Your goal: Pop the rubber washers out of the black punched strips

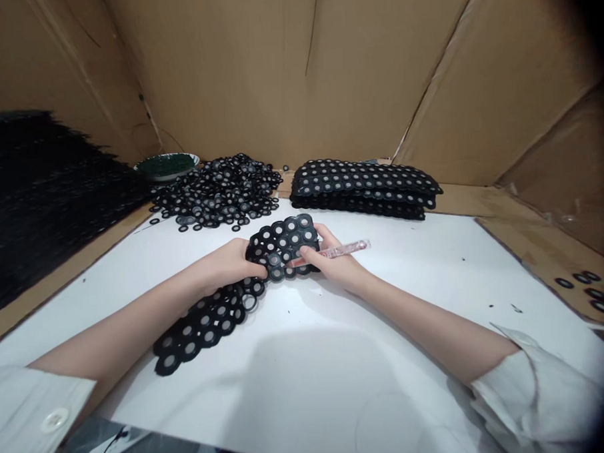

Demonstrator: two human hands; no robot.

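A flexible black strip of joined rings with pale round centres runs from the table at lower left up into both hands. My left hand pinches its middle, thumb on top and fingers hidden underneath. At the strip's raised right end, my right hand grips the edge. Between that hand's thumb and fingers also lies a slim pink glittery pen-like tool, its tip pointing left onto the rings. Just right of my left thumb, several rings sit in rows facing up.
Loose black rings are heaped at the back left, beside a bowl of dark green bits. Finished-looking ring sheets are stacked at the back right. A tall black pile stands far left. Cardboard walls enclose the white table. Several rings lie far right.
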